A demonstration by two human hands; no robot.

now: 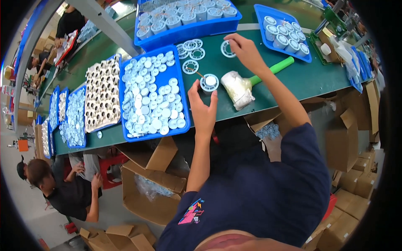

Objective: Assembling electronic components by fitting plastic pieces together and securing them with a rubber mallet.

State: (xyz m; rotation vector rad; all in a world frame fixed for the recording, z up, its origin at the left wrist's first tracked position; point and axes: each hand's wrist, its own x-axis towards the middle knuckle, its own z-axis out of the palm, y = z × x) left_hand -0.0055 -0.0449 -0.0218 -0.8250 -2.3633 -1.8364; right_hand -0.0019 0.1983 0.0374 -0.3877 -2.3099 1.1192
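My left hand (202,109) is closed around a small light-blue cylindrical housing (209,85) standing on the green bench, with a round white piece in its top and a brown wire at its side. Farther right, my right hand (246,52) pinches the edge of a pale-blue slotted ring (223,46) at the bench surface. Between my arms lies a mallet (237,89), its head wrapped in whitish plastic and its green handle pointing right. Several loose rings (197,54) lie beyond the housing.
To the left, a blue tray (184,109) holds many small round caps, beside a pale moulded tray (102,94). A blue bin (188,30) of housings stands at the back, another blue tray (305,57) at right. Open cartons (153,205) sit below; a seated person (69,188) is at left.
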